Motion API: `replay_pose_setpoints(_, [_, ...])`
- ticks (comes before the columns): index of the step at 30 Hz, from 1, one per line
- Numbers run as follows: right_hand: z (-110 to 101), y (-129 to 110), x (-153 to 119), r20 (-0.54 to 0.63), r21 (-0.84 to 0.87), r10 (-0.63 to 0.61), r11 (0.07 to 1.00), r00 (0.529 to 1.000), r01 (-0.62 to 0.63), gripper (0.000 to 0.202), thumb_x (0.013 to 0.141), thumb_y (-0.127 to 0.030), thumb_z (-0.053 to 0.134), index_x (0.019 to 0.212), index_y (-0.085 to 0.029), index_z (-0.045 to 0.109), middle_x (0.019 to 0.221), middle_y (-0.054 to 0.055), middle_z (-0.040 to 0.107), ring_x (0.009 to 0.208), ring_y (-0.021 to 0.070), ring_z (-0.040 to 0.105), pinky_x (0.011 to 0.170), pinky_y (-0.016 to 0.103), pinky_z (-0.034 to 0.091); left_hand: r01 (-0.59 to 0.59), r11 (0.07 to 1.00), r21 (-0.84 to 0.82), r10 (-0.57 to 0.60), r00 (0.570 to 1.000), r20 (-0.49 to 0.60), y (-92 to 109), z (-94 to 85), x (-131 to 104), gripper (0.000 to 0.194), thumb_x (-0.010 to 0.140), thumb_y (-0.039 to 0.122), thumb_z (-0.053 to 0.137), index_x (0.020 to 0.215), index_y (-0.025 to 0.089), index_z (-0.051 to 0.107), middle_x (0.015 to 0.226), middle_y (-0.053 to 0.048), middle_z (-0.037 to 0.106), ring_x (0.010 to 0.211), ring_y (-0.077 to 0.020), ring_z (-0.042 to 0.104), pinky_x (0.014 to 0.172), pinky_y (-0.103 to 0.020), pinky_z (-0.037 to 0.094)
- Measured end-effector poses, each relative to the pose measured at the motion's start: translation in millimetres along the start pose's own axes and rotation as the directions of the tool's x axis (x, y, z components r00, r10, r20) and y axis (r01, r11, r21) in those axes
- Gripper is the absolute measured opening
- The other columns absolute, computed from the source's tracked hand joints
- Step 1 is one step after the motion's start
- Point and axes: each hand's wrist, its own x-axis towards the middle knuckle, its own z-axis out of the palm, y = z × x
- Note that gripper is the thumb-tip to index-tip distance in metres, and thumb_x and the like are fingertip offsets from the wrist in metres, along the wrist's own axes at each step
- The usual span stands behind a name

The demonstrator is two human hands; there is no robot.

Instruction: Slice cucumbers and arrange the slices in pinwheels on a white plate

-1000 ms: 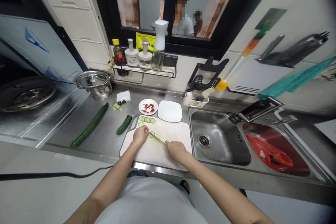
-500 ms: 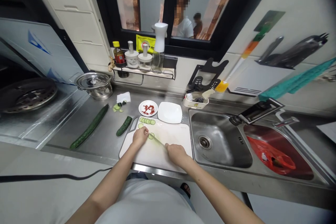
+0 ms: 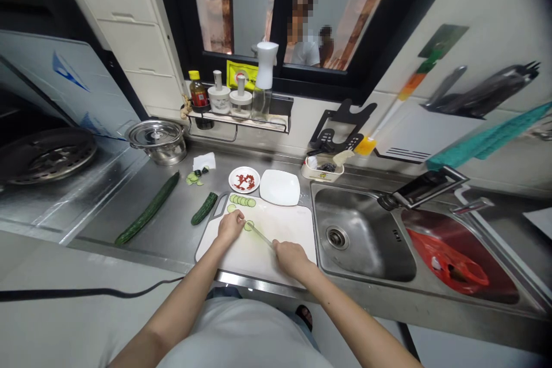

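Observation:
My right hand (image 3: 291, 257) is closed round the handle of a knife (image 3: 261, 236), its blade slanting up and left over the white cutting board (image 3: 267, 267). At the blade's tip my left hand (image 3: 232, 225) has its fingers pressed together; what they hold, if anything, is too small to tell. A thin green-rimmed slice (image 3: 249, 226) lies by the blade. Overlapping cucumber slices (image 3: 242, 200) form a row near the board's back edge. Left of the board lie a short cucumber piece (image 3: 204, 209) and a long cucumber (image 3: 149, 209).
Behind the board stand a plate with red pieces (image 3: 244, 180) and a white square plate (image 3: 280, 187). Scraps (image 3: 194, 178) lie near a white paper (image 3: 204, 161). A lidded pot (image 3: 157, 139) stands at the left; a sink (image 3: 362, 236) is at the right.
The view has shifted slightly. Both hands and the knife stay in nearly the same place over the board.

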Motion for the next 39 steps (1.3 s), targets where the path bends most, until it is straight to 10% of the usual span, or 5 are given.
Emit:
replay_pose_setpoints(17, [47.3, 29.9, -18.9, -0.159, 0.378, 0.288, 0.902, 0.944, -0.211, 0.032, 0.098, -0.031, 0.027, 0.112, -0.020, 0.054, 0.093, 0.007, 0.070, 0.089, 0.0174, 0.064, 0.065, 0.023, 0.034, -0.180, 0.970, 0.166, 0.191, 0.980, -0.058, 7.9, 7.8, -31.0, 0.030, 0.089, 0.028, 0.048, 0.114, 0.019, 0.063, 0.106, -0.010, 0.062, 0.105, -0.0227, 0.054, 0.092, -0.031, 0.037])
replay_pose_setpoints(39, [52.2, 29.7, -11.8, -0.146, 0.379, 0.291, 0.899, 0.945, -0.218, 0.029, 0.097, -0.031, 0.031, 0.110, -0.021, 0.055, 0.092, 0.006, 0.070, 0.088, 0.0172, 0.064, 0.064, 0.022, 0.035, 0.068, 0.979, -0.192, -0.101, 0.981, -0.163, -7.8, -5.2, -4.9, 0.005, 0.079, 0.024, 0.061, 0.078, 0.019, 0.062, 0.073, 0.000, 0.066, 0.070, -0.0130, 0.059, 0.064, -0.022, 0.037])
